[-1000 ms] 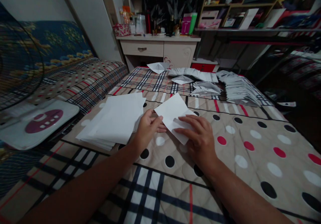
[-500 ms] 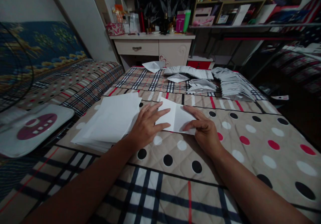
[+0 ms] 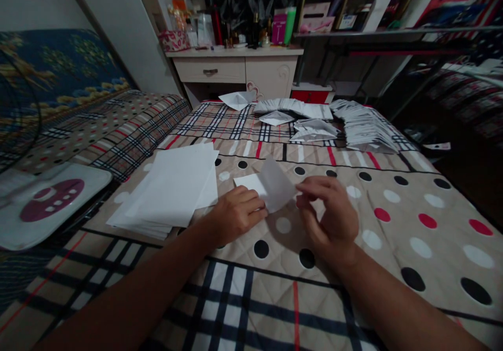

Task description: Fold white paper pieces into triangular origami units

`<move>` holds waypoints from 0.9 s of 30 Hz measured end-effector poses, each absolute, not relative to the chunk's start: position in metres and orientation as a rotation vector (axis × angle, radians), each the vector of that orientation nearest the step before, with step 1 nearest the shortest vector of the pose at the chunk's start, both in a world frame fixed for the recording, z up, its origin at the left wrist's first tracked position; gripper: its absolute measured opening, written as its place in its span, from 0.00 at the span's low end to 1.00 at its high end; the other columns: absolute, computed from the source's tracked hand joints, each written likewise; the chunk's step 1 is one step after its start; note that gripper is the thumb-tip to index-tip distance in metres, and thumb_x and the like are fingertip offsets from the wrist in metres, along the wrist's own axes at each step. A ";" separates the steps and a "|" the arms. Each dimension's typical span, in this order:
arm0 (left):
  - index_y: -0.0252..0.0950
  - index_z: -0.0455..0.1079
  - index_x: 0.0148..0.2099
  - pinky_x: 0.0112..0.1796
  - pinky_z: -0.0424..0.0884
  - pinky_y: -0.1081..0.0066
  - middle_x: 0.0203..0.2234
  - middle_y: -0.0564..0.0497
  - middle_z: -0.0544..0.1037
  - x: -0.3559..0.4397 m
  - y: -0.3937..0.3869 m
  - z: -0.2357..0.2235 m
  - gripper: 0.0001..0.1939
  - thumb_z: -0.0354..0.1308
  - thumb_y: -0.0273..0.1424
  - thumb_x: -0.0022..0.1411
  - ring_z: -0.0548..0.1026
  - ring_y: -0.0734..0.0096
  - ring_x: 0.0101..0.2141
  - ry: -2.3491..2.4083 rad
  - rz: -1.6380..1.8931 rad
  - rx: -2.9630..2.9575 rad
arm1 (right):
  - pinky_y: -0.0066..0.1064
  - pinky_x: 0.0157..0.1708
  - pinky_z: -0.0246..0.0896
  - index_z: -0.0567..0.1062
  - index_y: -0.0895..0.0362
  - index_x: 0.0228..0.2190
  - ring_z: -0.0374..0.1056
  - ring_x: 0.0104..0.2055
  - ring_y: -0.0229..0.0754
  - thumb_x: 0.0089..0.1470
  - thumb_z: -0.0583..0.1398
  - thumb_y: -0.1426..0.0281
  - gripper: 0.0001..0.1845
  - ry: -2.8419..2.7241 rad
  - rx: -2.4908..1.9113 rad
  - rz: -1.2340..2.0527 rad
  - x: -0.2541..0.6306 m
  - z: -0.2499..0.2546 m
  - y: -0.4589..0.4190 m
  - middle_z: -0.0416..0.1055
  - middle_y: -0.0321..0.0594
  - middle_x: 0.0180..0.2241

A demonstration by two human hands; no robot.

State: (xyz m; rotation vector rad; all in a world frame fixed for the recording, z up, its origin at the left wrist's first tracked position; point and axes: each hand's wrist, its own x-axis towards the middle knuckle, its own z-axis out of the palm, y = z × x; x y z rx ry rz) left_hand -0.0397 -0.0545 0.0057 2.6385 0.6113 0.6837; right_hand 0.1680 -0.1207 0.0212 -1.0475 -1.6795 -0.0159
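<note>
A small folded sheet of white paper is on the bedspread in front of me, its right half tilted up off the cloth. My left hand presses on the sheet's lower left part with its fingers curled together. At the raised right edge, my right hand pinches the paper between thumb and fingertips. Left of my left hand lies a loose pile of white paper sheets, larger than the folded one.
Folded paper boats and a long row of stacked folded papers line the far side of the bed. A white board with a purple print lies at the left. Beyond the bed stands a white dresser holding bottles.
The right half of the sheet has risen from lying flat, with my right hand at its edge. My left hand's spread fingers have drawn together and curled on the paper.
</note>
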 end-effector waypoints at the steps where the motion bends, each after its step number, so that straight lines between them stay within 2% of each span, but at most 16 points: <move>1: 0.39 0.75 0.36 0.42 0.67 0.62 0.32 0.45 0.78 -0.038 -0.057 0.005 0.10 0.52 0.29 0.66 0.73 0.63 0.37 0.625 0.683 2.659 | 0.37 0.38 0.70 0.72 0.50 0.46 0.71 0.41 0.45 0.53 0.56 0.80 0.20 -1.802 -0.979 0.054 0.163 0.021 -0.125 0.72 0.43 0.39; 5: 0.37 0.75 0.37 0.37 0.67 0.66 0.31 0.45 0.77 -0.035 -0.061 0.001 0.13 0.48 0.27 0.66 0.72 0.64 0.35 0.641 0.623 2.779 | 0.33 0.38 0.69 0.71 0.54 0.46 0.72 0.40 0.42 0.55 0.54 0.80 0.18 -1.985 -0.915 0.361 0.151 0.010 -0.122 0.74 0.43 0.39; 9: 0.39 0.74 0.47 0.40 0.67 0.63 0.42 0.44 0.79 -0.041 -0.057 -0.002 0.14 0.50 0.26 0.65 0.73 0.59 0.42 0.521 0.563 2.851 | 0.33 0.32 0.67 0.74 0.58 0.35 0.71 0.32 0.42 0.51 0.58 0.74 0.08 -1.579 -1.380 0.641 0.166 -0.007 -0.096 0.75 0.42 0.32; 11: 0.40 0.74 0.49 0.41 0.67 0.61 0.45 0.44 0.79 -0.044 -0.055 -0.003 0.16 0.51 0.25 0.63 0.73 0.58 0.43 0.519 0.574 2.817 | 0.32 0.29 0.66 0.74 0.58 0.32 0.70 0.29 0.41 0.51 0.59 0.70 0.06 -1.424 -1.434 0.874 0.176 -0.011 -0.086 0.74 0.40 0.28; 16: 0.43 0.75 0.49 0.47 0.66 0.56 0.48 0.45 0.78 -0.051 -0.051 -0.003 0.17 0.57 0.24 0.58 0.73 0.55 0.48 0.501 0.631 2.689 | 0.27 0.24 0.59 0.75 0.58 0.26 0.66 0.25 0.37 0.43 0.64 0.68 0.06 -1.388 -1.469 0.975 0.182 -0.005 -0.083 0.73 0.37 0.25; 22: 0.42 0.76 0.39 0.42 0.67 0.63 0.38 0.47 0.81 -0.045 -0.060 0.006 0.08 0.56 0.26 0.63 0.76 0.62 0.42 0.400 0.629 2.728 | 0.27 0.22 0.55 0.73 0.57 0.23 0.63 0.23 0.36 0.40 0.63 0.70 0.05 -1.403 -1.555 0.981 0.180 0.003 -0.088 0.70 0.35 0.22; 27: 0.35 0.73 0.34 0.34 0.65 0.67 0.31 0.51 0.79 -0.039 -0.068 0.010 0.09 0.54 0.26 0.66 0.74 0.69 0.35 0.340 0.710 3.020 | 0.26 0.22 0.54 0.72 0.58 0.22 0.61 0.22 0.34 0.38 0.66 0.68 0.09 -1.287 -1.580 1.015 0.185 0.004 -0.085 0.69 0.34 0.21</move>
